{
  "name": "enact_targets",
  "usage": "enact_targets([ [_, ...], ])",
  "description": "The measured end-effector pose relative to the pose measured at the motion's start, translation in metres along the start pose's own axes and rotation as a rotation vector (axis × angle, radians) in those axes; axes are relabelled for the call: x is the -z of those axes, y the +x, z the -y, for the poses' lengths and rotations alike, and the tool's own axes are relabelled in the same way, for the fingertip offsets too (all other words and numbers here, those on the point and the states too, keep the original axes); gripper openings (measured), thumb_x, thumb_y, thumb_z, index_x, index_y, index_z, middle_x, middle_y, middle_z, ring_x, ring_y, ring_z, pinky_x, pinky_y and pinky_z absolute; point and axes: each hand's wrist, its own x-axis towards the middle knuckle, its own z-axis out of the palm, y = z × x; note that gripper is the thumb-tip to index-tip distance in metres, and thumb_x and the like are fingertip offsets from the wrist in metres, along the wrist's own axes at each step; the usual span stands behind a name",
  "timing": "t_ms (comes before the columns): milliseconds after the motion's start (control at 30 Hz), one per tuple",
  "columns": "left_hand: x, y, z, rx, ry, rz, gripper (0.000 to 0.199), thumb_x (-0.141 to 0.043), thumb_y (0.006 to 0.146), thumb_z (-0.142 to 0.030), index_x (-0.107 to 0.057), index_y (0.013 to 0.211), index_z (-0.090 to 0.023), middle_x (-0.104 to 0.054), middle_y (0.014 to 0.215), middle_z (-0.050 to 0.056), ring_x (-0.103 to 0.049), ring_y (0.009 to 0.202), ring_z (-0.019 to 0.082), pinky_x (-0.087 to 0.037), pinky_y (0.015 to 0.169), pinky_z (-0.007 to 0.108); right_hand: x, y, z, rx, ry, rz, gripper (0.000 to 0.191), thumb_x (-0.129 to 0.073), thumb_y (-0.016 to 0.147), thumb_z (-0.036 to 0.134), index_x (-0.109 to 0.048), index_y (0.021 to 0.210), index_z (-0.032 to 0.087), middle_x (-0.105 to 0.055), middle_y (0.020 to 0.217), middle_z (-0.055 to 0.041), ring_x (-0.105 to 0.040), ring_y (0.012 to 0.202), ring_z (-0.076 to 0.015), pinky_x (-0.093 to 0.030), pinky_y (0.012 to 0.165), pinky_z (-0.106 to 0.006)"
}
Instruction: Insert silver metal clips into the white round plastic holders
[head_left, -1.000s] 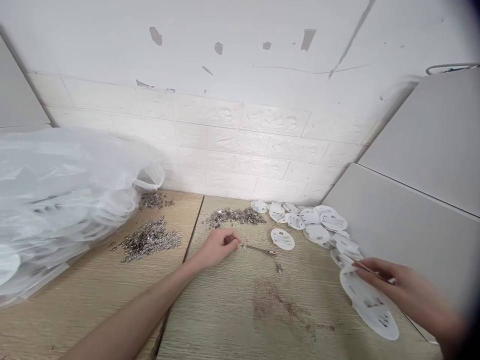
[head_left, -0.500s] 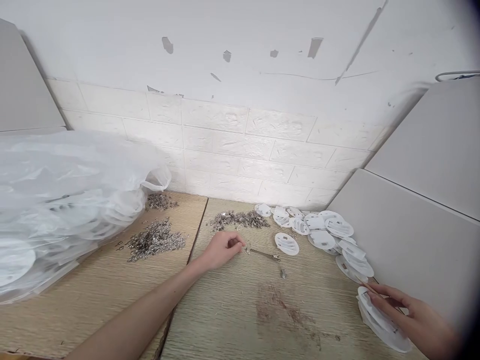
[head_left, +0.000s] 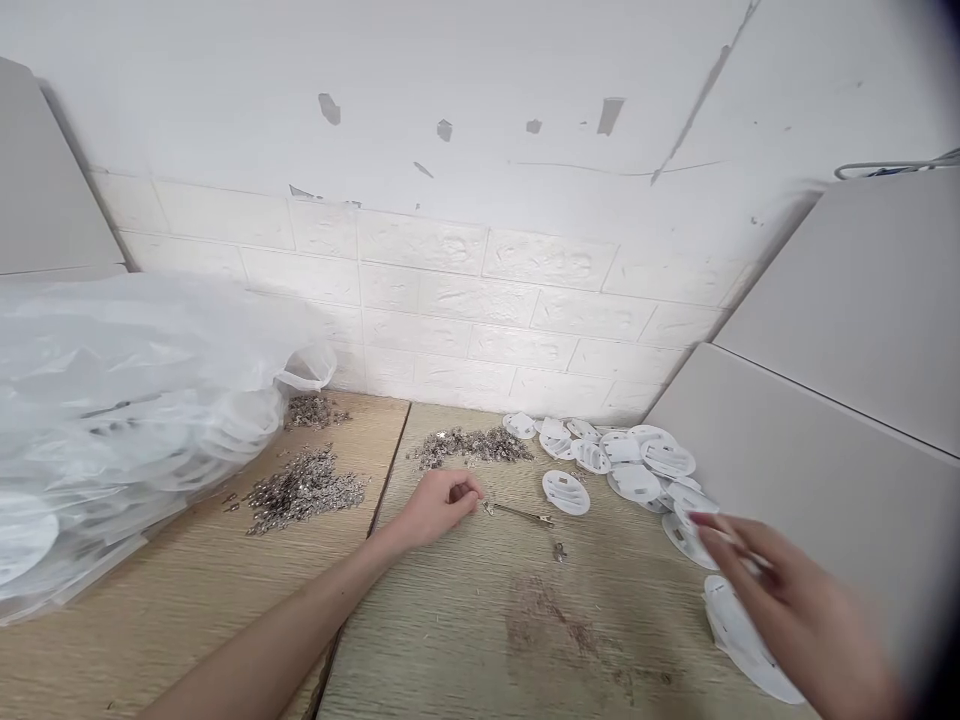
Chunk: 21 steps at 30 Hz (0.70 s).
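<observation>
My left hand (head_left: 442, 505) rests on the table with thumb and fingers pinched together at the end of a thin metal clip (head_left: 523, 514); a tiny metal piece shows at the fingertips. My right hand (head_left: 780, 590), blurred, is raised over the white discs at the right, its fingers closed around a thin stick-like thing. Below it lies a stack of white slotted discs (head_left: 739, 630). A single white disc (head_left: 566, 493) lies flat right of the clip, and a small metal piece (head_left: 559, 552) sits just in front.
Heaps of small metal pieces lie at the back (head_left: 480, 446) and at the left (head_left: 304, 492). A clear plastic bag (head_left: 150, 350) of white discs fills the left side. More white discs (head_left: 634, 483) line the right back, beside grey panels (head_left: 825, 420).
My right hand has lifted off the near disc stack and moved slightly up and left. My left hand keeps its pinch by the clip. The whole view has shifted slightly.
</observation>
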Motion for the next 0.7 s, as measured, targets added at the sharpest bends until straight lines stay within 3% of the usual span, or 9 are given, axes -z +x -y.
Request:
enact_targets([
  [133, -0.001, 0.000, 0.002, -0.003, -0.032, 0.002, 0.021, -0.051, 0.080, -0.028, -0.067, 0.084, -0.015, -0.066, 0.071, 0.003, -0.052, 0.056, 0.013, -0.041, 0.052, 0.024, -0.042, 0.019, 0.057, 0.141, -0.029, 0.271, 0.043, -0.042, 0.088, 0.052, -0.066, 0.113, 0.026, -0.065, 0.118, -0.0096, -0.058, 0.111, -0.0299, -0.049, 0.086, -0.042],
  [300, -0.001, 0.000, 0.002, -0.014, -0.019, 0.000, 0.021, -0.050, 0.080, -0.028, -0.067, 0.083, -0.015, -0.066, 0.070, 0.003, -0.051, 0.056, 0.013, -0.041, 0.052, 0.024, -0.074, 0.027, 0.064, 0.142, -0.256, 0.488, 0.040, -0.052, 0.087, 0.037, -0.059, 0.125, 0.023, -0.062, 0.120, -0.0101, -0.054, 0.115, -0.0308, -0.047, 0.084, -0.039],
  [433, 0.000, 0.001, 0.002, -0.021, -0.003, -0.010, 0.020, -0.051, 0.081, -0.028, -0.067, 0.083, -0.016, -0.066, 0.070, 0.003, -0.051, 0.056, 0.013, -0.041, 0.051, 0.024, -0.075, 0.031, 0.063, 0.101, -0.243, 0.521, 0.031, -0.054, 0.088, 0.031, -0.062, 0.116, 0.021, -0.062, 0.116, -0.0101, -0.057, 0.110, -0.0270, -0.046, 0.080, -0.034],
  [567, 0.001, 0.001, 0.003, 0.005, -0.089, 0.010, 0.025, -0.053, 0.084, -0.036, -0.065, 0.083, -0.014, -0.065, 0.073, 0.004, -0.051, 0.055, 0.012, -0.043, 0.049, 0.023, -0.069, 0.035, 0.080, 0.100, -0.159, 0.503, 0.025, -0.061, 0.084, 0.033, -0.066, 0.103, 0.018, -0.063, 0.109, -0.0111, -0.060, 0.103, -0.0272, -0.045, 0.078, -0.033],
  [700, 0.004, -0.001, -0.003, 0.013, -0.272, 0.022, 0.046, -0.044, 0.090, -0.053, -0.060, 0.113, -0.015, -0.066, 0.089, 0.009, -0.057, 0.066, 0.015, -0.049, 0.052, 0.024, -0.074, 0.031, 0.116, 0.245, 0.075, 0.433, 0.025, -0.063, 0.084, 0.038, -0.067, 0.100, 0.020, -0.063, 0.105, -0.0092, -0.061, 0.095, -0.0240, -0.047, 0.078, -0.033],
])
